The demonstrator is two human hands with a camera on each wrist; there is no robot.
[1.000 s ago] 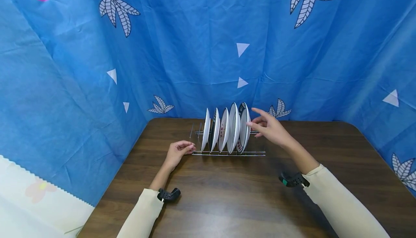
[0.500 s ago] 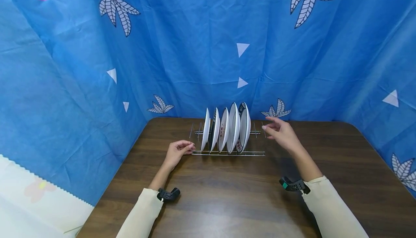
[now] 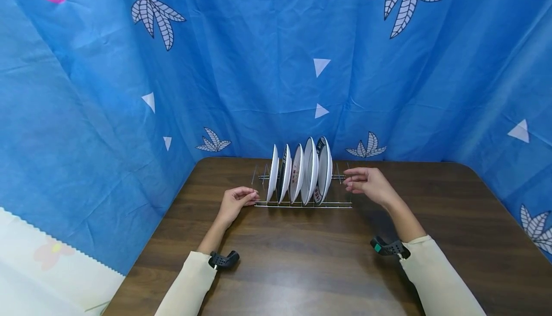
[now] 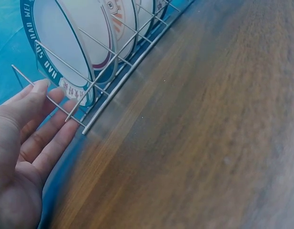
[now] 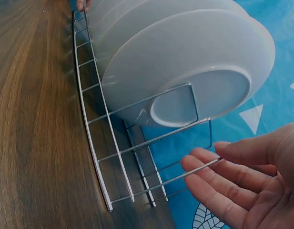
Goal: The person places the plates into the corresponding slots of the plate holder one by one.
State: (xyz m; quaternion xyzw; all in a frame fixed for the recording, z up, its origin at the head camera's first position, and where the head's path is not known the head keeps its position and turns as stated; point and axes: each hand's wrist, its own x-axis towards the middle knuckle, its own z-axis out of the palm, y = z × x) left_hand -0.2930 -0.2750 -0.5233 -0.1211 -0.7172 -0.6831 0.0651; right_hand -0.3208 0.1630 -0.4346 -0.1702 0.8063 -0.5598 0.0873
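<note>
Several plates (image 3: 309, 172) stand upright in a row in a metal wire dish rack (image 5: 107, 116). My left hand (image 3: 236, 203) pinches the end wire on the rack's left side between thumb and fingers. At the opposite end, my right hand (image 3: 372, 185) holds the outermost wire, the thumb on top and the fingers underneath in the right wrist view. The rightmost plate (image 5: 185, 52) turns its white underside toward that hand. The left wrist view shows the leftmost plate (image 4: 61, 38) with a dark lettered rim.
The rack stands near the back of a brown wooden table (image 3: 293, 258). A blue patterned curtain (image 3: 276, 66) hangs right behind the table. A pale cloth (image 3: 51, 268) lies at the lower left.
My right hand has left the rightmost plate, moved right, then lowered onto the rack's right end wire and taken hold of it. My left hand has stayed on the left end.
</note>
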